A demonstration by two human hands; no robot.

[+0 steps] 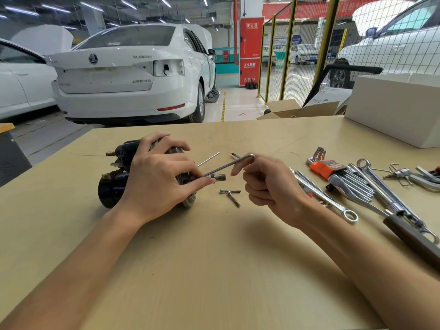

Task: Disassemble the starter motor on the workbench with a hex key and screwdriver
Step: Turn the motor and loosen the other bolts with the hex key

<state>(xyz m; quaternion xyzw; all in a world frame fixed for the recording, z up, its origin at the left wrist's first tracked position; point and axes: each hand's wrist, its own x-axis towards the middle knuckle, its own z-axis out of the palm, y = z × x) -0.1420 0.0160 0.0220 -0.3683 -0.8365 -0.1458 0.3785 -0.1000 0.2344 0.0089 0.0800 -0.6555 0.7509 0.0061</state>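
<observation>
The dark starter motor (113, 184) lies on its side on the tan workbench (214, 258). My left hand (157, 179) grips it from above, fingers curled over its right end, index finger and thumb against the hex key shaft. My right hand (271, 186) pinches the bend of the L-shaped hex key (228, 165). The key's long arm runs down-left into the motor's end by a small cylindrical stub (220, 177). A thin long bolt (209, 159) sticks out of the motor toward the upper right. Two loose bolts (231, 195) lie crossed on the bench just below the key.
To the right lie a hex key set in an orange holder (326, 168), several spanners (333, 202) and a dark-handled ratchet (409, 236). A white box (400, 110) stands at the back right and an open cardboard box (297, 110) behind the bench. White cars are parked beyond.
</observation>
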